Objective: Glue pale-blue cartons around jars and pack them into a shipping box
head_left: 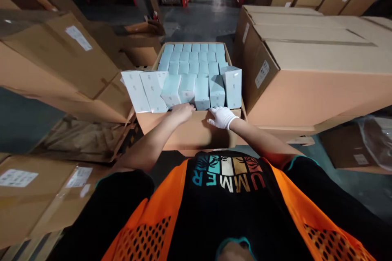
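Note:
An open cardboard carton (190, 130) stands in front of me, packed with several small pale blue boxes (192, 63). A front row of the blue boxes (186, 89) stands raised above the rest. My bare left hand (181, 112) rests on the carton's near rim, fingertips touching the base of the raised row. My right hand (221, 116), in a white glove, lies on the same rim under a raised blue box (217, 91). Whether either hand grips a box is hidden.
Large closed cartons (306, 65) are stacked to the right. Tilted cartons with white labels (61, 57) lie to the left, more at lower left (36, 195). A warehouse aisle (211, 4) runs ahead between racks.

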The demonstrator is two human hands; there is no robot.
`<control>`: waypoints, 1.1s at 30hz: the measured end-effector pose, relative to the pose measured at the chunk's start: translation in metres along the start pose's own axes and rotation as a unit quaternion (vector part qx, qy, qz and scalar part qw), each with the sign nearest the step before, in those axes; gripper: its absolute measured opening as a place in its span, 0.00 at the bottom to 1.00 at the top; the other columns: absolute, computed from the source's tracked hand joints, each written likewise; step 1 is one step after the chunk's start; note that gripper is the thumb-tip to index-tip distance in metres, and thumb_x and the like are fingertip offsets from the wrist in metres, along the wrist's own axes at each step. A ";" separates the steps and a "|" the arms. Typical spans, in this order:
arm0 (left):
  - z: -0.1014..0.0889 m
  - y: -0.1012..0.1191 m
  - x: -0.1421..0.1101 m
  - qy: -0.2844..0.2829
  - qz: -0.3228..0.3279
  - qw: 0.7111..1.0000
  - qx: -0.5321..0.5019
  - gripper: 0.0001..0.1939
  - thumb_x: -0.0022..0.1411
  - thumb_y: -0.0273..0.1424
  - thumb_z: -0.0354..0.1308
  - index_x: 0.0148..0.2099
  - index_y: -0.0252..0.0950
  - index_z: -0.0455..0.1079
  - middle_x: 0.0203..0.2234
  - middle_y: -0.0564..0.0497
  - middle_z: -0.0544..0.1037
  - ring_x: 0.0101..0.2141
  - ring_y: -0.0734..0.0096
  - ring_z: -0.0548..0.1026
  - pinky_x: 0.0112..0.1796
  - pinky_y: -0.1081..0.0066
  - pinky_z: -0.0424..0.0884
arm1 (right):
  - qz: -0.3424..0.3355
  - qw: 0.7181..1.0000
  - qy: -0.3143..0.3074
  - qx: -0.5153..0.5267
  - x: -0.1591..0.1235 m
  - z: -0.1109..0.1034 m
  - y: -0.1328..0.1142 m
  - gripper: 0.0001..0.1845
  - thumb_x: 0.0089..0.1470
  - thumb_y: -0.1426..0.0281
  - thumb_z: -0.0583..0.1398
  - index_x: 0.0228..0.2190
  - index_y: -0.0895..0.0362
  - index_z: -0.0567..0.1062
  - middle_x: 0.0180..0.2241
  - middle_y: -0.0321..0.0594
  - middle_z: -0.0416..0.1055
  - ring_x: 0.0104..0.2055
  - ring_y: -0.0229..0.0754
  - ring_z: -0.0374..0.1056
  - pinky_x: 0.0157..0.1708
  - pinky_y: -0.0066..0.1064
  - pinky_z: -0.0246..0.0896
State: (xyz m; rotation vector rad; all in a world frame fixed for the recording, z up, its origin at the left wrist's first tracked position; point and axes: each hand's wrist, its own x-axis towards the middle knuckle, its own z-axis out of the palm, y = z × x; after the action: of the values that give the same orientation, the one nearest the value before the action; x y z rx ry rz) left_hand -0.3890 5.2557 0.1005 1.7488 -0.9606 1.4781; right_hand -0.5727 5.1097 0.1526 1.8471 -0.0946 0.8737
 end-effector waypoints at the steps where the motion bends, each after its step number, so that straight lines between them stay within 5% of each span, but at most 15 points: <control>1: 0.004 -0.001 -0.011 0.008 0.010 1.000 -0.003 0.19 0.77 0.40 0.53 0.54 0.36 0.82 0.52 0.36 0.84 0.49 0.47 0.84 0.48 0.59 0.78 | -0.007 1.000 0.026 -0.005 -0.010 0.001 0.000 0.27 0.71 0.59 0.58 0.61 0.66 0.75 0.57 0.65 0.76 0.57 0.66 0.72 0.54 0.50 0.67; 4: 0.020 -0.015 -0.054 0.080 0.028 0.996 -0.036 0.20 0.78 0.40 0.52 0.60 0.38 0.80 0.56 0.38 0.82 0.55 0.49 0.82 0.55 0.58 0.77 | 0.007 0.986 0.164 0.014 -0.045 0.005 0.014 0.23 0.70 0.64 0.57 0.60 0.64 0.76 0.64 0.64 0.71 0.62 0.64 0.69 0.61 0.52 0.66; 6: 0.028 -0.036 -0.076 0.193 -0.002 0.978 -0.080 0.19 0.76 0.40 0.55 0.59 0.36 0.79 0.56 0.35 0.81 0.58 0.46 0.80 0.62 0.53 0.74 | 0.089 0.957 0.267 0.075 -0.056 0.001 0.032 0.30 0.69 0.62 0.60 0.65 0.65 0.71 0.69 0.67 0.65 0.67 0.65 0.66 0.66 0.53 0.65; 8: 0.022 -0.061 -0.086 0.332 -0.085 0.932 -0.121 0.25 0.70 0.41 0.65 0.62 0.31 0.75 0.63 0.29 0.76 0.66 0.36 0.73 0.69 0.45 0.66 | 0.186 0.914 0.329 0.146 -0.046 -0.011 0.050 0.43 0.64 0.59 0.65 0.71 0.69 0.62 0.72 0.72 0.58 0.72 0.68 0.60 0.69 0.56 0.63; 11: -0.015 -0.092 -0.077 0.454 -0.227 0.844 -0.176 0.52 0.62 0.45 0.76 0.76 0.25 0.58 0.77 0.23 0.54 0.76 0.27 0.54 0.75 0.36 0.51 | 0.248 0.880 0.342 0.219 0.000 -0.039 0.066 0.61 0.56 0.55 0.71 0.76 0.66 0.50 0.77 0.75 0.44 0.74 0.73 0.57 0.68 0.62 0.65; 13: -0.046 -0.101 -0.060 0.454 -0.286 0.815 -0.219 0.66 0.60 0.47 0.79 0.82 0.27 0.43 0.80 0.22 0.44 0.79 0.25 0.47 0.75 0.32 0.48 | 0.257 0.877 0.333 0.231 0.032 -0.056 0.070 0.62 0.53 0.56 0.73 0.77 0.59 0.50 0.78 0.74 0.40 0.71 0.74 0.61 0.64 0.67 0.67; 17: -0.075 -0.096 -0.020 0.361 -0.336 0.823 -0.284 0.78 0.52 0.39 0.85 0.85 0.33 0.31 0.77 0.20 0.55 0.76 0.23 0.55 0.73 0.29 0.53 | 0.307 0.865 0.318 0.237 0.067 -0.070 0.075 0.47 0.54 0.65 0.69 0.71 0.57 0.62 0.67 0.67 0.62 0.61 0.69 0.71 0.61 0.70 0.69; 19: -0.066 -0.092 -0.006 0.351 -0.332 0.822 -0.302 0.76 0.51 0.38 0.85 0.85 0.35 0.36 0.75 0.22 0.58 0.76 0.24 0.56 0.73 0.30 0.54 | 0.324 0.845 0.344 0.251 0.069 -0.065 0.076 0.42 0.54 0.68 0.66 0.68 0.58 0.64 0.62 0.63 0.65 0.60 0.67 0.72 0.61 0.68 0.70; 22: -0.039 -0.094 0.004 0.413 -0.292 0.815 -0.283 0.66 0.57 0.40 0.82 0.82 0.28 0.45 0.75 0.25 0.60 0.76 0.33 0.56 0.76 0.42 0.53 | 0.301 0.820 0.413 0.258 0.065 -0.051 0.070 0.36 0.55 0.68 0.63 0.64 0.58 0.66 0.65 0.62 0.61 0.63 0.64 0.69 0.63 0.64 0.70; 26: -0.013 -0.105 0.004 0.474 -0.253 0.801 -0.262 0.57 0.68 0.38 0.73 0.82 0.22 0.41 0.78 0.28 0.55 0.77 0.43 0.55 0.77 0.53 0.51 | 0.250 0.819 0.466 0.224 0.056 -0.030 0.055 0.32 0.57 0.69 0.62 0.62 0.58 0.66 0.66 0.62 0.57 0.72 0.60 0.59 0.68 0.57 0.67; 30: -0.003 -0.102 -0.006 0.455 -0.250 0.823 -0.230 0.71 0.56 0.48 0.81 0.82 0.21 0.40 0.78 0.22 0.54 0.76 0.35 0.56 0.77 0.47 0.49 | 0.222 0.847 0.437 0.205 0.039 -0.001 0.052 0.29 0.58 0.67 0.65 0.59 0.60 0.68 0.64 0.63 0.62 0.73 0.60 0.57 0.72 0.55 0.62; 33: 0.010 -0.092 -0.027 0.428 -0.260 0.846 -0.185 0.76 0.51 0.54 0.81 0.81 0.19 0.41 0.79 0.16 0.46 0.79 0.28 0.46 0.77 0.39 0.44 | 0.223 0.861 0.407 0.208 0.010 0.018 0.053 0.31 0.56 0.62 0.67 0.58 0.59 0.69 0.64 0.64 0.64 0.72 0.63 0.59 0.71 0.58 0.63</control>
State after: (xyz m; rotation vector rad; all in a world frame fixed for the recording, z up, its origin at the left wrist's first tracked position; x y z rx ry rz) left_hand -0.3083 5.2981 0.0704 0.7982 -0.2284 1.3589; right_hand -0.5794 5.0740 0.1969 1.6975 0.2255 2.0769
